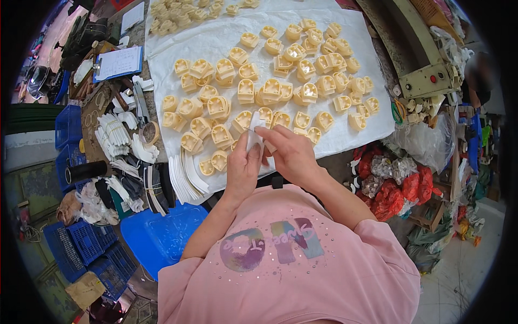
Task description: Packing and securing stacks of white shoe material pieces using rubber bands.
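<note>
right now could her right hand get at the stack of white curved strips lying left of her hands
Probably not without letting go. The right hand and left hand are both closed on a small white piece, and the stack of white curved strips lies beyond the left hand, so the right would have to cross over it.

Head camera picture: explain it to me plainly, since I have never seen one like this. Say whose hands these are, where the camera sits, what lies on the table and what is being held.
There is no machine here. The one picture comes from a wide fisheye camera worn on a person's head, looking down, so straight edges bend near the rim. The pink shirt at the bottom is the wearer's own.

The left hand and right hand meet in the middle and together hold a small white piece.

In front lies a white sheet over the table, scattered with many cream-yellow plastic parts. To the left are stacked white curved strips, a clipboard and blue crates. On the right lie red bags.
</note>
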{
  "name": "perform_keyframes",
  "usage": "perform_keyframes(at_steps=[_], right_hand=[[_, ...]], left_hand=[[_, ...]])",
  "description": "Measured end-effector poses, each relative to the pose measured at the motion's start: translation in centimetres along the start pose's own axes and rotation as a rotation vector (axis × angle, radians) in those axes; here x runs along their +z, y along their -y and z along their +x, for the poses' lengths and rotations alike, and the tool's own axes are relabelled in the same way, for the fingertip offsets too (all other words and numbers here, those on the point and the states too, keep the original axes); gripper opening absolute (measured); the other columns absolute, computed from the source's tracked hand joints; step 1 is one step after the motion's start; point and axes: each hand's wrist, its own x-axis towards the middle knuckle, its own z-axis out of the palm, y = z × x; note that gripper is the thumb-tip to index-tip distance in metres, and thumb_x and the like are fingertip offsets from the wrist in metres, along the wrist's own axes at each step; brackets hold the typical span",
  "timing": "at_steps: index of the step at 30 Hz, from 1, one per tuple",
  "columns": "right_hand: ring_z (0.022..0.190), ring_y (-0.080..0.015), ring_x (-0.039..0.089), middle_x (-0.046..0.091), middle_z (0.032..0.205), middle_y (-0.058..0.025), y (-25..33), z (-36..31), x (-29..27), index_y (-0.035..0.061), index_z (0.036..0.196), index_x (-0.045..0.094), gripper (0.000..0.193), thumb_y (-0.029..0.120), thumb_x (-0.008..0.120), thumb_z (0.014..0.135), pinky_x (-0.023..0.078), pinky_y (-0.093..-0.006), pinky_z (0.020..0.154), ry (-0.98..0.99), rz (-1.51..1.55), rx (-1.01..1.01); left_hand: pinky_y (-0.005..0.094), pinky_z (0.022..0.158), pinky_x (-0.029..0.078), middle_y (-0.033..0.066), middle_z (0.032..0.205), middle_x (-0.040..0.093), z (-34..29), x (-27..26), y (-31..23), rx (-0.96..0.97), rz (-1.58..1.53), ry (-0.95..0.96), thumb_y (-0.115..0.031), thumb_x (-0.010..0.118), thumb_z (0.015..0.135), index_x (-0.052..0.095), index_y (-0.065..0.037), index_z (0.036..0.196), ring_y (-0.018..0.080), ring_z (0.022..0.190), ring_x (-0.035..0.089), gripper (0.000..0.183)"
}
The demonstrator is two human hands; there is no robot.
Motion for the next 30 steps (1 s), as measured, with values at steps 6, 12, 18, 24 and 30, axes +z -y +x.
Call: perform_keyframes(at_steps=[6, 12, 18, 24, 30], right_hand=[[0.088, -0.0278, 0.058, 0.061, 0.097, -0.0120, -1.6, 0.2, 0.9, 0.0123, 0.116, 0.054, 0.051, -0.005, 0.046, 0.068, 0.046, -0.0363, 0.074, -0.089, 0.508, -0.038], [0.082, -0.0288, 0.060, 0.063, 0.089, -0.0130, -2.1, -0.9, -2.4, 0.0133, 0.119, 0.053, 0.054, -0.004, 0.043, 0.068, 0.045, -0.0363, 0.073, 0.452, 0.621, 0.095], [0.087, -0.0306, 0.059, 0.062, 0.099, -0.0125, -7.5, -3.8, -1.8, 0.0134, 0.116, 0.054, 0.038, 0.013, 0.054, 0.077, 0.045, -0.0407, 0.074, 0.398, -0.015, 0.340], [0.085, -0.0218, 0.058, 0.061, 0.094, -0.0105, -8.5, -5.0, -3.0, 0.0080, 0.114, 0.056, 0.033, 0.007, 0.051, 0.081, 0.046, -0.0316, 0.070, 0.289, 0.354, 0.418], [0.070, -0.0137, 0.053, 0.056, 0.072, -0.0058, -8.0, -5.3, -2.7, 0.0053, 0.117, 0.053, 0.038, -0.002, 0.043, 0.081, 0.044, -0.0284, 0.065, 0.240, 0.601, 0.395]], left_hand=[[0.0269, 0.078, 0.045, 0.0045, 0.093, 0.060, 1.1, 0.3, -0.5, -0.123, -0.454, -0.050, -0.025, 0.036, 0.094, 0.044, 0.003, 0.122, 0.0126, 0.083, 0.057, 0.041], [0.0336, 0.078, 0.048, 0.0133, 0.093, 0.059, 1.7, -1.4, 0.3, -0.203, -0.695, -0.056, -0.022, 0.033, 0.095, 0.041, 0.005, 0.123, 0.0210, 0.083, 0.059, 0.039], [0.0358, 0.075, 0.049, 0.0128, 0.086, 0.058, 2.2, -1.5, 0.3, -0.170, -0.755, -0.078, -0.022, 0.031, 0.096, 0.037, 0.005, 0.125, 0.0220, 0.079, 0.058, 0.040], [0.0363, 0.074, 0.049, 0.0123, 0.084, 0.057, 2.3, -1.9, 0.0, -0.212, -0.791, -0.127, -0.021, 0.031, 0.096, 0.035, 0.004, 0.126, 0.0223, 0.078, 0.058, 0.040], [0.0412, 0.072, 0.050, 0.0110, 0.081, 0.056, 2.4, -1.2, -0.2, -0.257, -0.766, 0.019, -0.021, 0.031, 0.095, 0.035, 0.003, 0.126, 0.0214, 0.074, 0.058, 0.039]])
